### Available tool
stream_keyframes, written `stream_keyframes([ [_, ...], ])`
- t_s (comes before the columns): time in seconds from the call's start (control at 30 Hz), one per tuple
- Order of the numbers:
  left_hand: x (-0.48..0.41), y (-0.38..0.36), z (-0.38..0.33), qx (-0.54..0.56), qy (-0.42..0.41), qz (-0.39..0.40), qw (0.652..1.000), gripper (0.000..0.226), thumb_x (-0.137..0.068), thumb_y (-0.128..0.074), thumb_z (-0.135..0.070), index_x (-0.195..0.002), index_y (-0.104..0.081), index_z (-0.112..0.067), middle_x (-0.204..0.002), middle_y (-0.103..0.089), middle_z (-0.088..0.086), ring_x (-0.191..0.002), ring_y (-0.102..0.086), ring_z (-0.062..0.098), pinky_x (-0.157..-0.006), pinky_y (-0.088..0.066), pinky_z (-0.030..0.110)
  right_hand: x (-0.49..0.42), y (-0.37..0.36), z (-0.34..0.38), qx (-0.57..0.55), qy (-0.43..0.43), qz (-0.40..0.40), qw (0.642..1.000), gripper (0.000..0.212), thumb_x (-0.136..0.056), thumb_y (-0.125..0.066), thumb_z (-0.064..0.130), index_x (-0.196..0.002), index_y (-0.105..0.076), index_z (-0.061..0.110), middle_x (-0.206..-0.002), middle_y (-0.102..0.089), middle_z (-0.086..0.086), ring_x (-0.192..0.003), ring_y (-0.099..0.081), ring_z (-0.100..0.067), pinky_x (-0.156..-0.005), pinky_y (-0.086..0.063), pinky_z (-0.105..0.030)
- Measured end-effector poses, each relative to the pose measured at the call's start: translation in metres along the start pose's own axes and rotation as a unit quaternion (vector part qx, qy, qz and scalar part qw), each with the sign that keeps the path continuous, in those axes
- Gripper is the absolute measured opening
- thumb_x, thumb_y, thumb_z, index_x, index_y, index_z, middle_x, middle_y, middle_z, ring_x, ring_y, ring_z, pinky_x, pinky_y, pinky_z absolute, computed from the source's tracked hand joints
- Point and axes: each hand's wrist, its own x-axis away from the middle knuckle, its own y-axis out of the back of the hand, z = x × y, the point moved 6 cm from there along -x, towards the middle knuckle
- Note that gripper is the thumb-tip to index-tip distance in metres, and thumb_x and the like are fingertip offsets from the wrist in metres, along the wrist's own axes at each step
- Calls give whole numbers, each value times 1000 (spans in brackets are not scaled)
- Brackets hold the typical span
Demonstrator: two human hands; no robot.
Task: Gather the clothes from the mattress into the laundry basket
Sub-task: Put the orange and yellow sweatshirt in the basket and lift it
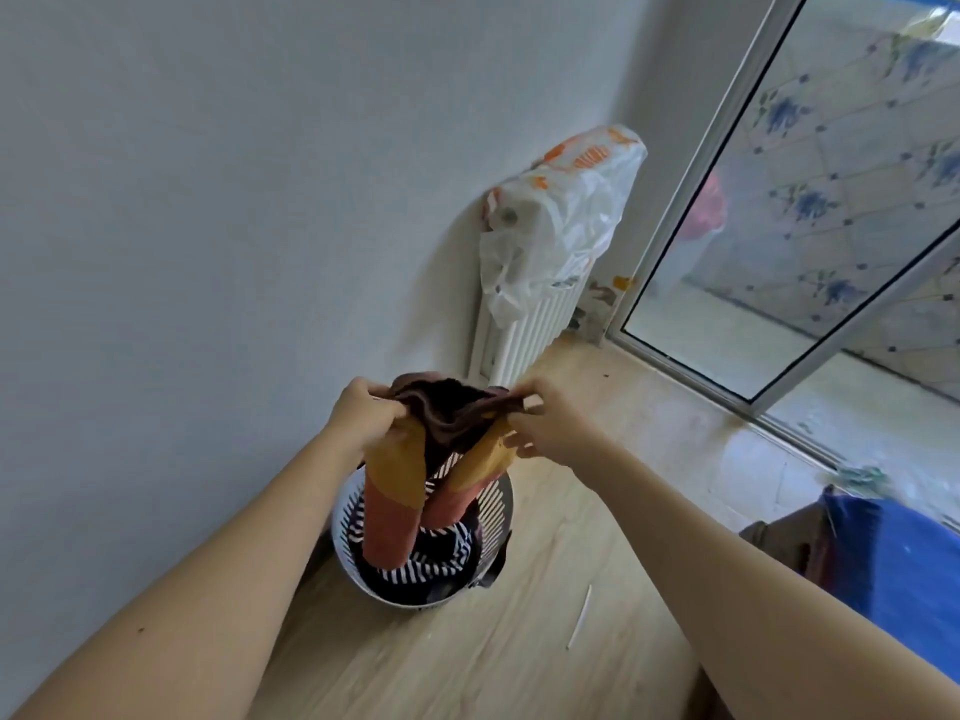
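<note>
A garment with dark brown, mustard and salmon bands [400, 480] hangs from both my hands, straight above a round white slatted laundry basket [496, 504] on the wooden floor by the wall. My left hand [361, 415] grips its left top corner and my right hand [550, 423] pinches the right one. The lower end of the garment dips into the basket, where a dark and white striped cloth [431, 563] lies. A blue-covered mattress corner [898, 558] shows at the right edge.
A white radiator [524, 335] draped with a white and orange plastic bag [561, 220] stands against the wall behind the basket. A glass sliding door [810, 210] fills the right. A thin white stick [579, 615] lies on the floor.
</note>
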Motion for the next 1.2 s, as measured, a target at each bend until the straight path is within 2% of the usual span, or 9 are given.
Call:
stream_keyframes([
  [0.13, -10, 2, 48, -60, 72, -11, 996, 24, -82, -53, 6, -100, -49, -10, -111, -56, 18, -102, -61, 29, -80, -56, 37, -7, -28, -61, 112, -85, 134, 981, 40, -90, -49, 0, -128, -48, 10, -101, -54, -12, -78, -52, -25, -55, -42, -26],
  [0.27, -15, 1, 69, -98, 78, -23, 992, 25, -82, -54, -1, -106, -53, -9, -114, -56, 14, -111, -55, 28, -88, -51, 42, -18, -22, -95, 120, -122, 121, 978, 36, -88, -52, 1, -124, -53, 7, -96, -57, -15, -76, -54, -23, -56, -43, -25],
  [0.43, -21, -14, 99, -130, 73, -18, 989, 24, -83, -58, -8, -107, -56, -10, -118, -56, 14, -99, -52, 24, -82, -43, 34, -37, -11, -130, 115, -151, 100, 977, 30, -86, -55, 2, -114, -60, 10, -98, -65, -19, -77, -57, -24, -58, -47, -26],
  [0.57, -49, -24, 160, -122, 111, -46, 985, 51, -83, -63, -13, -131, -44, -9, -141, -43, 15, -123, -46, 31, -93, -40, 38, -66, -24, -186, 105, -174, 49, 978, 24, -85, -53, 6, -108, -58, 10, -80, -61, -14, -68, -55, -25, -58, -43, -30],
  [0.67, -76, -28, 224, -92, 154, -65, 982, 79, -69, -72, -26, -138, -34, -15, -144, -38, 16, -125, -45, 36, -101, -42, 45, -92, -40, -240, 121, -193, 27, 973, 40, -85, -54, 8, -125, -50, 11, -72, -51, -3, -60, -51, -19, -52, -40, -29],
  [0.8, -141, -23, 346, -91, 207, -104, 969, 108, -37, -73, -52, -134, -32, -29, -133, -49, 13, -112, -55, 35, -92, -50, 53, -137, -65, -303, 148, -193, -3, 970, 52, -86, -56, 12, -136, -42, 10, -108, -59, -8, -88, -63, -29, -72, -52, -36],
  [0.9, -170, -20, 390, -93, 227, -135, 960, 114, -33, -76, -51, -134, -30, -26, -130, -50, 16, -109, -57, 38, -89, -52, 55, -179, -85, -347, 147, -203, -23, 968, 63, -87, -59, 23, -143, -33, 10, -130, -55, -19, -107, -60, -35, -90, -53, -44],
  [1.03, -189, -29, 408, -76, 273, -147, 948, 97, -64, -79, -25, -142, -22, -20, -136, -45, 21, -117, -50, 41, -95, -47, 53, -227, -112, -395, 162, -231, -24, 959, 64, -86, -55, 34, -140, -33, 8, -118, -60, -16, -106, -61, -35, -85, -53, -41],
  [1.2, -238, -16, 483, -163, 307, -135, 928, 57, -63, -50, -16, -120, -44, -15, -87, -67, 25, -62, -63, 35, -57, -57, 50, -252, -133, -441, 162, -278, -3, 947, 40, -78, -47, 32, -114, -52, 14, -92, -67, -10, -76, -70, -29, -66, -62, -37],
])
